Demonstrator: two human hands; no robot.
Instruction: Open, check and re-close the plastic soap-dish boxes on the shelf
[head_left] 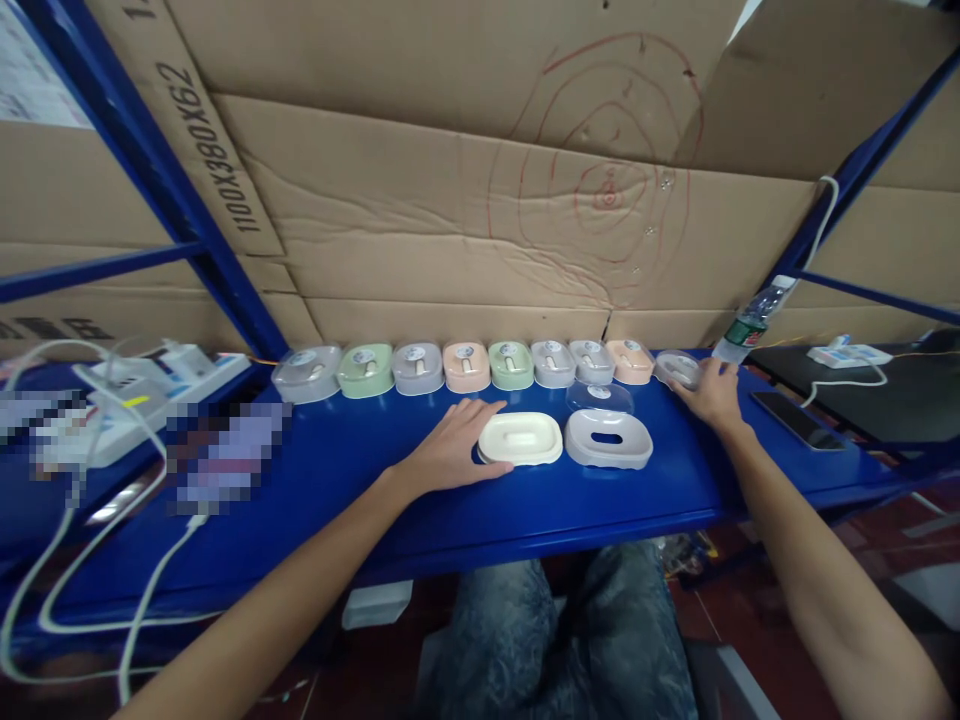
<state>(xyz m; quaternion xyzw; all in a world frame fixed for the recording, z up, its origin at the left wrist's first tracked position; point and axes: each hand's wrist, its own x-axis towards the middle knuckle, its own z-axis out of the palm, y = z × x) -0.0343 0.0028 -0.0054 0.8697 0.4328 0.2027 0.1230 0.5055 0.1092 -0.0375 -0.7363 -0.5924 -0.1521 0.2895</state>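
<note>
My left hand point(448, 446) spans the left end of a cream oval soap dish tray point(523, 436), thumb along the near edge and fingers at the far edge. Beside it, to the right, lies a grey soap dish base point(609, 440) with a slot in its middle. A clear lid point(598, 398) rests just behind that base. My right hand point(712, 392) is around the right end of a pale grey soap box point(676, 368) with a clear lid, the last in the row. Its thumb is at the front, and the far fingers are partly hidden.
Several lidded soap boxes point(466, 367) in grey, green and peach line the back of the blue table point(450, 520). A water bottle point(752, 322) leans beyond my right hand. A phone point(799, 418) lies right; a cabled phone point(234, 455) and power strips point(210, 375) are left.
</note>
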